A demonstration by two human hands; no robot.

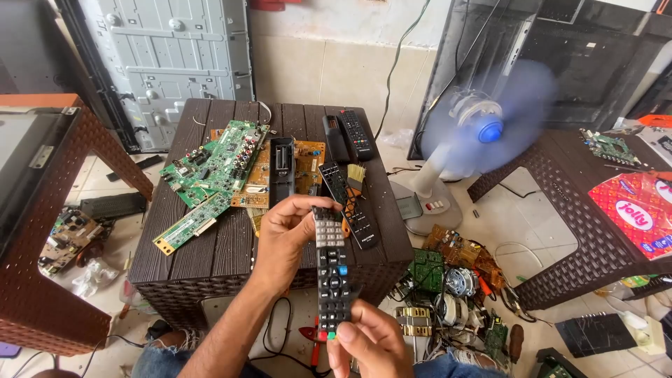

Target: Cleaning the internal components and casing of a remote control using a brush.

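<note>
black remote (332, 280) held lengthwise above the front edge of the dark brown table (210, 245), buttons up. left hand (283, 238) curled round its top end, thumb on the grey keypad, likely to steady it; right hand (367, 341) pinching the bottom end between fingertips. behind, on the tabletop: green circuit boards (213, 168), an empty black remote shell (281, 168), more remotes (353, 133) toward the back right corner. spinning blue fan (483, 126) on the tiled floor, scattered electronic scrap (448, 287) beside it.
</note>
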